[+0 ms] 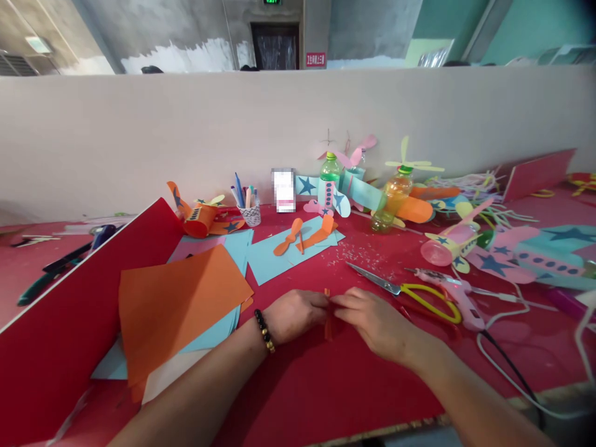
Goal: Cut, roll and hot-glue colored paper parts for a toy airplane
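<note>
Both hands meet over the red tabletop [288,403], around a narrow orange paper strip [328,329]. My left hand [298,315], below a dark beaded bracelet [264,331], has its fingers closed on the strip. From the other side, my right hand [372,320] pinches the same strip; its exact fold is hidden by the fingertips. Beyond the hands, orange paper propeller pieces [291,237] lie on light blue sheets [265,264]. To the right rest scissors [426,301] with yellow handles, partly opened, and a pink glue gun [459,288].
Orange paper sheets [181,304] are stacked at left beside a leaning red board [88,316]. A pen cup [250,215] stands at the back. Decorated bottle planes [329,171] crowd the back and right. A white cable [493,366] loops at the right edge.
</note>
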A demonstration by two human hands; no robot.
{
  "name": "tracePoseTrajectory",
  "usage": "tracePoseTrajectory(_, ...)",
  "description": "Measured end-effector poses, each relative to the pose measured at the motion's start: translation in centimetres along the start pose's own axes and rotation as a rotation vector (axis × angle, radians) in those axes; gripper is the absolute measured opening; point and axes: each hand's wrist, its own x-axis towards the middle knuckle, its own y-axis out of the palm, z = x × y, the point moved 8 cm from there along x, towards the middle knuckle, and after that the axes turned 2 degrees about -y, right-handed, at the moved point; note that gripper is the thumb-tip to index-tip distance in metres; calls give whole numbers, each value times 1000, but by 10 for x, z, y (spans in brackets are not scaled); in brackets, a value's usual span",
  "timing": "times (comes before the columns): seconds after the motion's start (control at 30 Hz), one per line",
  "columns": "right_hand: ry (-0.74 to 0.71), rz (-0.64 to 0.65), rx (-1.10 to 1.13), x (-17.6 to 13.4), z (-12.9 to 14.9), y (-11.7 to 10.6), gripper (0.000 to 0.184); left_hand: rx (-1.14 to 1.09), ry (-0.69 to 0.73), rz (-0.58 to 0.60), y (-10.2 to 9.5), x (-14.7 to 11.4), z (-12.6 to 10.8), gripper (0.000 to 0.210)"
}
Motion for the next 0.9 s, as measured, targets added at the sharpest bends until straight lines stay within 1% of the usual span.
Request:
tracePoseTrajectory(0.1,-47,-10,-24,-8,2,8,37,13,6,44,4,1,1,24)
tracePoseTrajectory(0.23,-71,-9,-38,-9,0,12,39,20,17,37,2,2,-1,26)
tracePoseTrajectory(0.4,-74,-18,-30,-7,-2,11,36,35,17,47,1,3,-2,26)
tracePoseTrajectory(0.6,-64,-18,-33,-8,-3,10,33,66,31,31,1,6,-5,23)
tracePoseTrajectory(0.8,-58,-31,-21,-11,-4,8,31,127,69,79,7,9,-7,23)
tracePoseTrajectory(0.9,-55,-33,-29,-11,-4,9,30,127,77,75,8,8,-5,23)
